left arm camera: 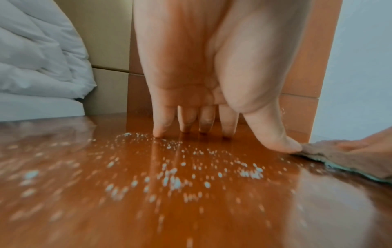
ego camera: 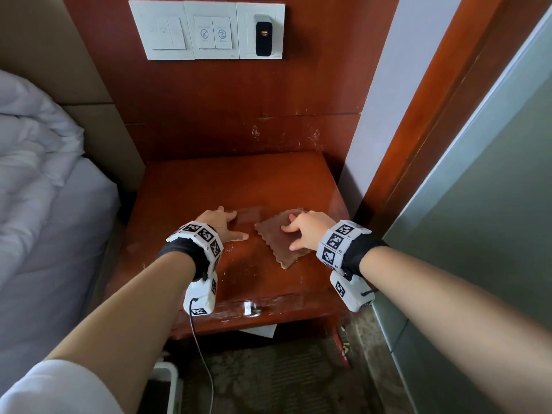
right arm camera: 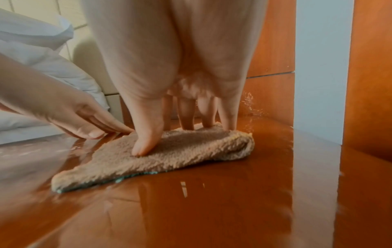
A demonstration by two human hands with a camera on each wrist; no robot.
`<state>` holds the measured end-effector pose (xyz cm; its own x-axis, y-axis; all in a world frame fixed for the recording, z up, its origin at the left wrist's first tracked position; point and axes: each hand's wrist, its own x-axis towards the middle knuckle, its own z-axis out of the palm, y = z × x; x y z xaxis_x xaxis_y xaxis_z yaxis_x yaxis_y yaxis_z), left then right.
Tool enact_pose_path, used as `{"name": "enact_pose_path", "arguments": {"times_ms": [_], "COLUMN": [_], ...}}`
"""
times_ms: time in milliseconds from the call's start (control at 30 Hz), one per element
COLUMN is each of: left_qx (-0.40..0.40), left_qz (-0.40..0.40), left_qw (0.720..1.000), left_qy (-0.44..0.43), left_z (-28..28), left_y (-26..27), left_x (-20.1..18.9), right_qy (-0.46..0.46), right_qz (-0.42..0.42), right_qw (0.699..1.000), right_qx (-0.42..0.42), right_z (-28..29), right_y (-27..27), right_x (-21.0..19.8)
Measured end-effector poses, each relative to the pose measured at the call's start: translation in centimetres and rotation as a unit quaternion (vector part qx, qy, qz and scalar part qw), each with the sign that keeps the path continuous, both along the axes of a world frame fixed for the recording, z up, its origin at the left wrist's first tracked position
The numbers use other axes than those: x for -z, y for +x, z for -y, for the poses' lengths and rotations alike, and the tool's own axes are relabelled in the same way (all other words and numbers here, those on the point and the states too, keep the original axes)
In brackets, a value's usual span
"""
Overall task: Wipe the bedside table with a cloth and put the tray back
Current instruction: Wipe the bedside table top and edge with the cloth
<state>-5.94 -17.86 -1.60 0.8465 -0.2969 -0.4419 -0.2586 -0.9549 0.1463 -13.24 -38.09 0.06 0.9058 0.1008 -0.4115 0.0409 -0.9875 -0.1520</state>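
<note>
The wiping step is in hand. The brown cloth [ego camera: 279, 239] lies flat on the right front part of the bedside table [ego camera: 191, 189], and the right hand [ego camera: 307, 230] presses down on it with spread fingers [right arm camera: 186, 115] and thumb planted on the pile; its grip is open, pinning the cloth rather than clutching it. The left hand [ego camera: 222, 225] rests just beside the cloth on bare wood, fingers straight, fingertips on the surface and holding nothing; in the left wrist view its thumb [left arm camera: 282, 144] touches the cloth's near edge.

The cloth looks folded, roughly square and turned like a diamond: one corner points toward the table's front edge, the opposite one toward the back wall panel [ego camera: 239, 94]. Its longer line seems to run from front to back, tilted slightly rightward, though the right hand hides part of it.

White specks [left arm camera: 174, 179] are scattered over the wood under the left hand, so the left half probably needs wiping. The next move calls for steady downward pressure and a sweep leftward across the specks, with the left hand lifted clear. No tray is in view, so putting it back is not yet done.
</note>
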Motion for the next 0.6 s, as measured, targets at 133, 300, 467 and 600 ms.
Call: {"name": "enact_pose_path", "arguments": {"times_ms": [133,300,467,600], "left_qx": [-0.016,-0.037,-0.057,-0.077], "left_qz": [0.008,0.018,0.035,0.027], "left_qw": [1.0,0.999,0.997,0.996], "left_qy": [-0.012,-0.021,-0.026,-0.025], "left_z": [-0.7,-2.1,-3.3,-5.1], "left_y": [-2.0,-3.5,-4.3,-4.9], "left_x": [0.4,0.0,-0.8,-0.8], "right_qy": [0.003,0.015,0.014,-0.001], "right_qz": [-0.001,-0.012,-0.009,-0.003], "right_qw": [1.0,0.999,0.998,0.995], "right_qx": [-0.03,-0.051,-0.066,-0.097], "right_z": [-0.7,-1.9,-3.7,-5.4], "right_y": [-2.2,-3.8,-3.0,-1.5], "right_x": [0.4,1.3,1.3,0.8]}}
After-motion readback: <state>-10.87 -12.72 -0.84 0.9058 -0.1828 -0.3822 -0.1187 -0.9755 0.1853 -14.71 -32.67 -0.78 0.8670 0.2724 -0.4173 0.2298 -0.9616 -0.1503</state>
